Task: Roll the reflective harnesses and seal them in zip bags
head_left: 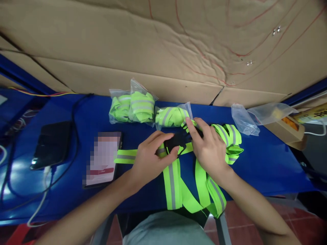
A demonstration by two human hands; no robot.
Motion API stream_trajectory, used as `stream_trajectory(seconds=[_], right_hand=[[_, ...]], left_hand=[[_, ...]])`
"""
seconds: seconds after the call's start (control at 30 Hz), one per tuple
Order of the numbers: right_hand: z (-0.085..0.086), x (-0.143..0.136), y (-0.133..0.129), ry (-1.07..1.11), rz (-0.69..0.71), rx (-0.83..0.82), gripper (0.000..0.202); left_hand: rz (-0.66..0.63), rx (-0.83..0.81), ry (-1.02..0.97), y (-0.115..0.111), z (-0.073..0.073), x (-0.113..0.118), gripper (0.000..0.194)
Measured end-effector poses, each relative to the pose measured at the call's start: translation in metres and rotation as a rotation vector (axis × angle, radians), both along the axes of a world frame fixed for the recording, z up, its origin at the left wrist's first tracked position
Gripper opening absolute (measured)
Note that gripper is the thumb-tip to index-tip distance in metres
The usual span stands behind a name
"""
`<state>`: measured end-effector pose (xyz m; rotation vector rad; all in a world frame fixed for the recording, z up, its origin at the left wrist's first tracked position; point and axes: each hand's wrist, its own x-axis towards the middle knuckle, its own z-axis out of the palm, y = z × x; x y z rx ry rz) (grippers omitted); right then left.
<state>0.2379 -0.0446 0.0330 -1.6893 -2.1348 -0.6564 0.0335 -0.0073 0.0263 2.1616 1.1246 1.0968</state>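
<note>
The left hand (150,158) pinches a black buckle (178,142) between its thumb and fingers; the right hand (211,148) is half curled just beside it, index and middle fingers parted around a dark piece, thumb hidden, so I cannot tell how firmly it grips. The lime strap (172,185) loops below both hands to the near edge of the blue surface (268,163), one end at the phone (104,158)

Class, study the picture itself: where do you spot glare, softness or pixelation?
Head view: white glare at the left of the blue table; head view: coarse pixel blocks over the phone; head view: soft, unreadable lettering on the yellow wrapper at right; head view: green straps bright, their grey stripes distinct.
</note>
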Motion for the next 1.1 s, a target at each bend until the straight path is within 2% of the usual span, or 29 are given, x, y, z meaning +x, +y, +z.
stream_trajectory(seconds=[0.23,0.37,0.5,0.63,0.67,0.73,0.83,0.93,1.03,1.1], right_hand=[[-0.015,-0.017,-0.006,0.097,0.067,-0.1,0.08],[-0.019,-0.024,-0.008,0.182,0.196,-0.152,0.087],[-0.008,-0.008,-0.007,0.304,0.397,-0.147,0.088],[0.011,0.02,-0.006,0.462,0.391,-0.156,0.092],[0.015,0.025,-0.005,0.527,0.402,-0.204,0.098],[0.02,0.032,-0.003,0.653,0.499,-0.399,0.108],[0.021,0.031,-0.001,0.78,0.642,-0.688,0.108],[0.018,0.022,0.0,0.863,0.664,-0.754,0.095],[0.013,0.012,-0.003,0.99,0.678,-0.876,0.058],[0.008,0.009,-0.006,1.157,0.642,-0.986,0.031]], left_hand=[[-0.035,0.005,0.053,0.003,-0.008,-0.002,0.027],[-0.134,-0.096,0.033,0.007,-0.008,-0.007,0.048],[-0.292,-0.281,-0.031,0.013,-0.002,-0.013,0.056],[-0.368,-0.44,-0.096,0.017,0.01,-0.023,0.065],[-0.39,-0.482,-0.12,0.018,0.014,-0.025,0.067],[-0.437,-0.568,-0.177,0.019,0.019,-0.03,0.068],[-0.472,-0.701,-0.287,0.019,0.023,-0.032,0.067],[-0.437,-0.84,-0.432,0.018,0.021,-0.028,0.064],[-0.379,-0.934,-0.603,0.016,0.016,-0.021,0.066],[-0.341,-0.962,-0.66,0.016,0.013,-0.017,0.064]])
